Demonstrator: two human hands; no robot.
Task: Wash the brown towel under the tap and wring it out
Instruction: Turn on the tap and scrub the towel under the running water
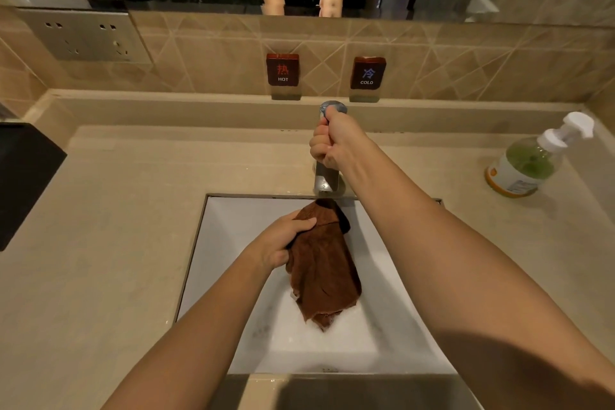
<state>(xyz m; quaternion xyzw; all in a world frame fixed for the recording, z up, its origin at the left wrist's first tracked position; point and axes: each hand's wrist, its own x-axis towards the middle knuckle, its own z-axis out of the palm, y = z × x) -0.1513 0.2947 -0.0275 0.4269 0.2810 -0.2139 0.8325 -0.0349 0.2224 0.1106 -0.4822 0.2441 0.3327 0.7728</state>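
Note:
The brown towel [321, 268] hangs bunched over the white square sink [392, 319], its top just under the spout and its lower end touching foamy water. My left hand [283, 240] grips the towel's upper left side. My right hand [336, 141] is closed around the handle of the chrome tap [327, 178] behind the basin. I cannot tell whether water is running from the spout.
A green soap pump bottle [529, 163] stands on the beige counter [116, 210] at the right. Hot and cold signs [283, 70] sit on the tiled wall. A black object [23, 183] lies at the left edge. A socket panel [86, 35] and a mirror are above.

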